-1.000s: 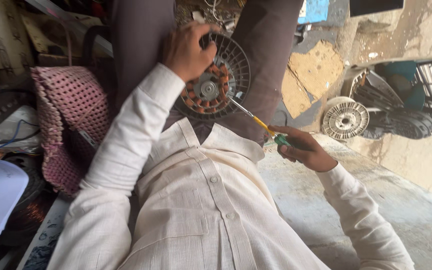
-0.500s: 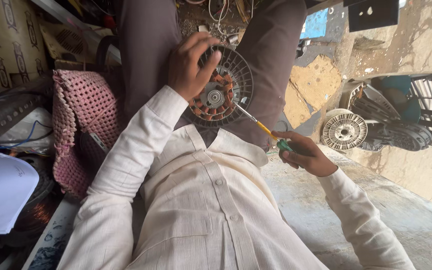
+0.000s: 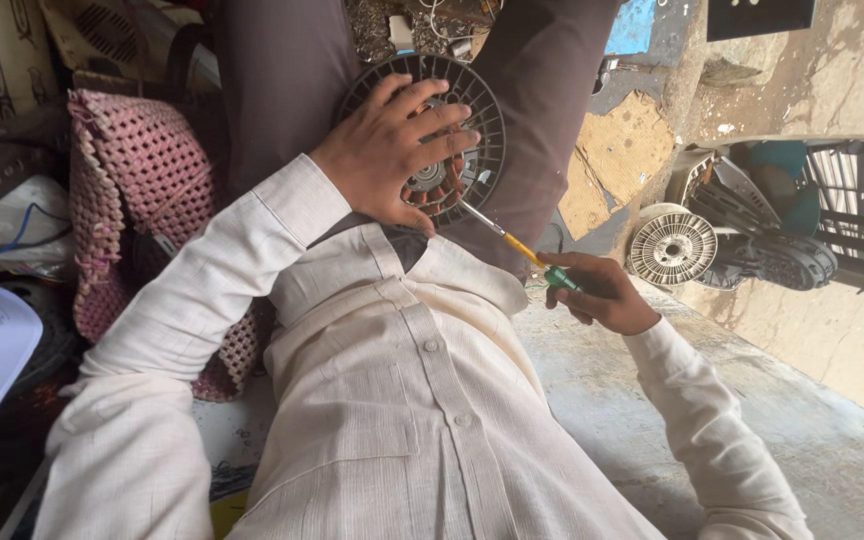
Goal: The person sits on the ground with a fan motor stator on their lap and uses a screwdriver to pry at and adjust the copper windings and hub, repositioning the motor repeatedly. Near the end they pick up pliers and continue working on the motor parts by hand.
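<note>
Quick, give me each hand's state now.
Left hand: open, spread flat on the round motor part.
Right hand: closed around the screwdriver.

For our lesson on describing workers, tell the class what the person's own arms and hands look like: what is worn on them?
Both arms are covered by long, loose sleeves of a cream, finely woven shirt, ending in plain cuffs at the wrists. The left hand and right hand are bare: no gloves, and no rings or watch that the picture shows.
</note>
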